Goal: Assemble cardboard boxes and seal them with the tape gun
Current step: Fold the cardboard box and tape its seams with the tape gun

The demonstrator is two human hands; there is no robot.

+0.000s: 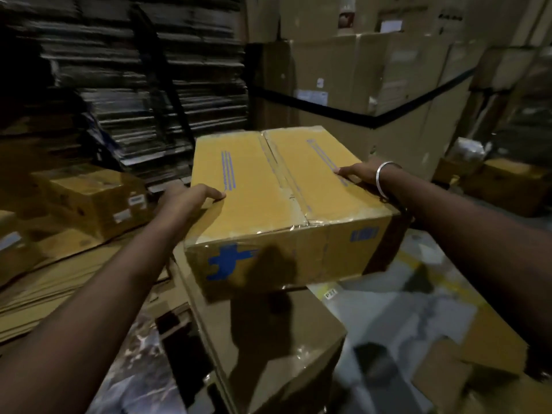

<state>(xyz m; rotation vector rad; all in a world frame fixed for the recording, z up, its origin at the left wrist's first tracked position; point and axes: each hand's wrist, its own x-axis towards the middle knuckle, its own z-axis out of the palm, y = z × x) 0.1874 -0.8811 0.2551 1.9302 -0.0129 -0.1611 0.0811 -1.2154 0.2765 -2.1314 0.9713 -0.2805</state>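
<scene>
Box: your 2 hands hold a closed cardboard box (277,186) between them, its top seam taped.
Left grip: your left hand (185,198) curls over the box's left edge, thumb on top.
Right grip: your right hand (363,174) clasps the right edge, fingers on top.
Below: a larger carton (286,351) sits under the box.

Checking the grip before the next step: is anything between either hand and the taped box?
Nothing visible. The left hand grips the taped box at its left edge and the right hand at its right edge, both directly on the cardboard.
</scene>
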